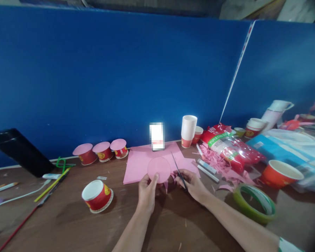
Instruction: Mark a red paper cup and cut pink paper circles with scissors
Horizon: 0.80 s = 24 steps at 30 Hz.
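Note:
My left hand pinches a round pink paper disc at its lower edge, thumb on top. Closed around dark-handled scissors, my right hand is just right of the disc, and the thin blade points up and away. Their handle loops are mostly hidden by the fingers. A pointed pink paper offcut hangs below the disc near my right fingertips. Beyond both hands lie pink paper sheets. To the left stands an upturned, cut-down red paper cup with a white base on top.
Three red cup pieces topped with pink discs line the blue partition. A stack of paper cups, paper shreds, a red plastic package, an orange cup and a tape roll crowd the right. A black cylinder leans left.

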Each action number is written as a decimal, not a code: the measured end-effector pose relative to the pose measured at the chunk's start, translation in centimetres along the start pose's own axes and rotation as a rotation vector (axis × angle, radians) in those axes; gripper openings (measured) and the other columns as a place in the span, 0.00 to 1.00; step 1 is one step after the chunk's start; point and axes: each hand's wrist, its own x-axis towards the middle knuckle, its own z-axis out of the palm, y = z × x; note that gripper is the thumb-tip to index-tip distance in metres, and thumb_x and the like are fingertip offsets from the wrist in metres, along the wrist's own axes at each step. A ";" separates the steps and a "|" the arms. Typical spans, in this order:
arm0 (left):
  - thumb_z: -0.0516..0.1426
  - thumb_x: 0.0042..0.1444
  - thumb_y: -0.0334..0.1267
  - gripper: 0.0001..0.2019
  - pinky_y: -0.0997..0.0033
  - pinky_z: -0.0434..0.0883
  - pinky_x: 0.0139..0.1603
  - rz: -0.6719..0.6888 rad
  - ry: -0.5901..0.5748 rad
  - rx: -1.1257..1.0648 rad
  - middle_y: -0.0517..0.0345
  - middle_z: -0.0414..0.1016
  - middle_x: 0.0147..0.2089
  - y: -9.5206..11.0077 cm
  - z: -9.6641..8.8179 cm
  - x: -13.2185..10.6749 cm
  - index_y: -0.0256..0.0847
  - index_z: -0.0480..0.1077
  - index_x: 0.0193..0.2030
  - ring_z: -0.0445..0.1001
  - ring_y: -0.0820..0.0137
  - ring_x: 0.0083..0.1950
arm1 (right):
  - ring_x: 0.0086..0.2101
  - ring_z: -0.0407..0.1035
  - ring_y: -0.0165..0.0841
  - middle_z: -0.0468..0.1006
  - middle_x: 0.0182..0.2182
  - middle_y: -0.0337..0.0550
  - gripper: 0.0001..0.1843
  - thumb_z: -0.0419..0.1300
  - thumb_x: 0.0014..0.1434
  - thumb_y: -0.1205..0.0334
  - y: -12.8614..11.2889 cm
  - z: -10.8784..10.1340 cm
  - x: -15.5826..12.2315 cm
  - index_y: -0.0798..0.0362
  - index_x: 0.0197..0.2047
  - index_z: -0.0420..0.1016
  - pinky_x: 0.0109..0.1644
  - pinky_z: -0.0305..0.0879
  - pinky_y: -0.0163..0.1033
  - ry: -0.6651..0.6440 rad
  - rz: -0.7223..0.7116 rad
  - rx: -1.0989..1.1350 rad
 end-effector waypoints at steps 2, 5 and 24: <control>0.61 0.43 0.47 0.18 0.80 0.58 0.15 0.008 0.003 -0.009 0.61 0.69 0.22 0.0 0.0 0.0 0.35 0.68 0.35 0.65 0.76 0.19 | 0.24 0.60 0.25 0.68 0.24 0.37 0.17 0.61 0.52 0.55 0.1 0.0 0.0 0.56 0.42 0.71 0.26 0.56 0.30 -0.013 -0.020 -0.006; 0.62 0.42 0.47 0.18 0.80 0.59 0.16 0.024 0.019 -0.010 0.61 0.68 0.22 -0.1 -0.1 0.1 0.34 0.69 0.34 0.66 0.76 0.20 | 0.25 0.60 0.26 0.69 0.25 0.37 0.15 0.60 0.53 0.56 0.0 0.0 0.0 0.56 0.42 0.71 0.27 0.56 0.31 -0.018 -0.045 -0.048; 0.63 0.42 0.42 0.22 0.76 0.66 0.26 -0.006 0.026 -0.022 0.52 0.74 0.32 0.7 0.4 0.0 0.34 0.70 0.44 0.69 0.73 0.27 | 0.21 0.56 0.25 0.61 0.18 0.31 0.15 0.59 0.51 0.61 0.1 -0.1 -0.2 0.52 0.23 0.54 0.25 0.52 0.30 0.099 -0.053 -0.243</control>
